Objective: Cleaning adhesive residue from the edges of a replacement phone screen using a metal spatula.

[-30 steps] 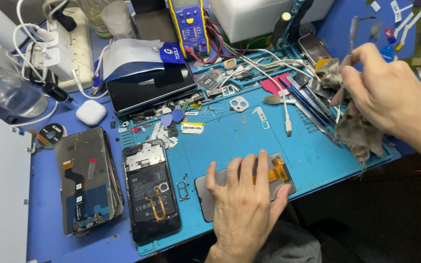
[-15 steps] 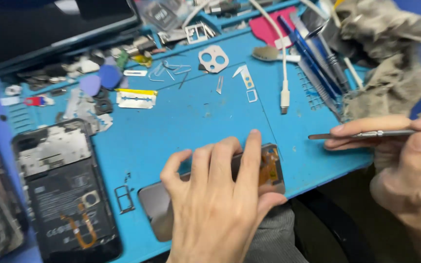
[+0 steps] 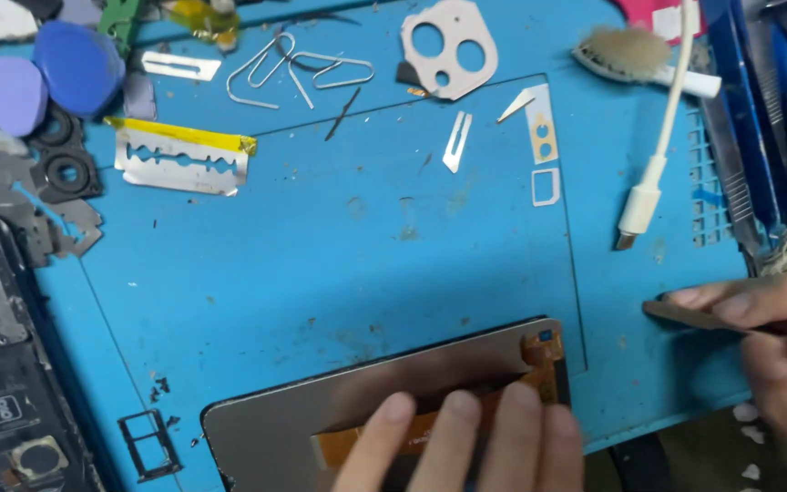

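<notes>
The work surface is a blue repair mat (image 3: 366,237), scuffed and speckled with debris, loaded with small parts around its edges. From my remote view, the left hand (image 3: 466,446) lies at 6 o'clock with its fingers spread flat on the phone screen panel (image 3: 357,392), which rests face down at the mat's near edge; I judge the pressure is there to keep the panel from sliding. Under the fingertips runs an orange flex cable (image 3: 539,364), reaching the panel's right corner. The right hand (image 3: 776,355) enters at 3 o'clock, pinched narrow around a thin flat metal tool (image 3: 685,314), its tip aimed toward that corner but apart from it. At 10 o'clock lies a razor blade (image 3: 179,159) with yellow tape along one edge, beside bent paper clips (image 3: 298,73). A white charging cable (image 3: 649,182) hangs down at 2 o'clock. An opened phone body (image 3: 2,383) occupies 8 o'clock, a SIM tray (image 3: 148,444) just beside it.
</notes>
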